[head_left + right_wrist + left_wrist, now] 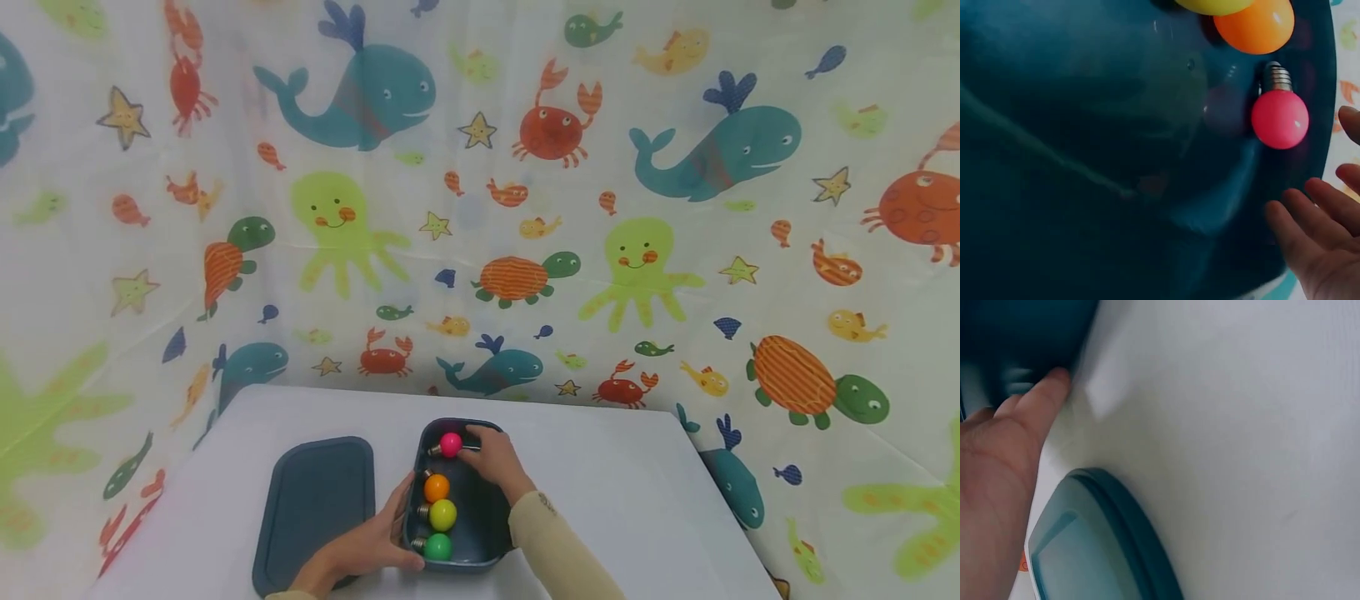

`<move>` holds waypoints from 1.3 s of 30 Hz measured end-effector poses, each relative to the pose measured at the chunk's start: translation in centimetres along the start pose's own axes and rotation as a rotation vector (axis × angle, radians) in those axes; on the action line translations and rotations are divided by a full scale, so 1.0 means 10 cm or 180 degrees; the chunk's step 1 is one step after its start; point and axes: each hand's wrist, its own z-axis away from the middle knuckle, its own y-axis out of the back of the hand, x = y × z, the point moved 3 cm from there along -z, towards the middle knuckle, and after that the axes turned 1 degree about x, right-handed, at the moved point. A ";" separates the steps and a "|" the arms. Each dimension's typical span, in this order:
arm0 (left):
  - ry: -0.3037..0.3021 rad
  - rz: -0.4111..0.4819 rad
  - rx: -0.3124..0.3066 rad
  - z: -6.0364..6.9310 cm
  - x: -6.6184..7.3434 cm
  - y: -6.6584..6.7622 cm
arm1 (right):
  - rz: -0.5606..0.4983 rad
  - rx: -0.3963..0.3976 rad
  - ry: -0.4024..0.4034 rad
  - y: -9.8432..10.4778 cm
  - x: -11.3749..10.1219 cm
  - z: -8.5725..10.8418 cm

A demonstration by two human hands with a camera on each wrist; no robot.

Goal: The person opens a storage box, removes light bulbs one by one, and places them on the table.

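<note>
A dark blue-grey box (480, 508) without its lid stands on the table. Down its left side lie small light bulbs with metal screw bases: a pink bulb (451, 444) at the far end, then an orange bulb (437, 487), a yellow bulb (442, 515) and a green bulb (438, 547). My left hand (378, 533) rests against the box's left wall, thumb by the near corner and fingers fairly straight along the outside. Over the far right rim, my right hand (1329, 231) has its fingers spread beside the pink bulb, apart from it and holding nothing.
A flat dark lid (318, 508) lies on the white table (615, 492), left of the box. Behind the table hangs a curtain (465, 225) printed with sea animals.
</note>
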 end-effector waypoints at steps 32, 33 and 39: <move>0.0195 -0.0148 0.0130 0.05 0.04 -0.10 | -0.0374 0.0033 -0.0303 -0.30 0.02 -0.08; 0.0199 -0.0138 0.0126 0.06 0.04 -0.10 | -0.0357 0.0035 -0.0333 -0.31 0.02 -0.09; 0.0200 -0.0109 0.0126 0.07 0.05 -0.08 | -0.0357 0.0142 -0.0428 -0.35 0.00 -0.10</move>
